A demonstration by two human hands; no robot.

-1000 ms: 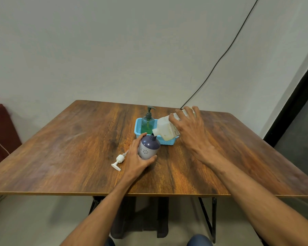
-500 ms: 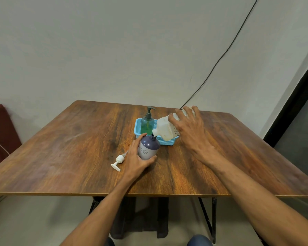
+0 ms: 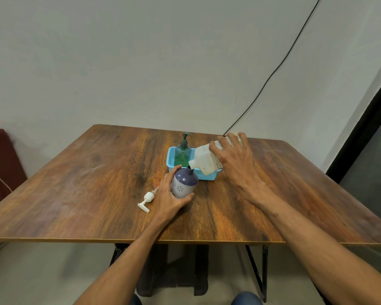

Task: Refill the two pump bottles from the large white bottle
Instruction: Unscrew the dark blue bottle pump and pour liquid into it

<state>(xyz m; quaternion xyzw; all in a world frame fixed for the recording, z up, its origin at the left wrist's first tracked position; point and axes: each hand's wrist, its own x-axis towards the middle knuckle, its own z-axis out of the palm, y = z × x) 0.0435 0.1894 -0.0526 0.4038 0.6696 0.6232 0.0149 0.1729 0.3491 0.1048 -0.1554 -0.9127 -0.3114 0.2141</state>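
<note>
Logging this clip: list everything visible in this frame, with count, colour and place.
table: one, brown wood grain, middle of view
purple bottle: one, purple top, pale flowered body, upright on the table, pump off
pump head: one, white, lying left of the purple bottle
green bottle: one, clear with green liquid, pump on, standing in the basket
basket: one, light blue, behind the purple bottle
large white bottle: one, tilted, mouth at the purple bottle's neck
cable: one, black, on the wall
left hand: grips the purple bottle
right hand: holds the large white bottle
</note>
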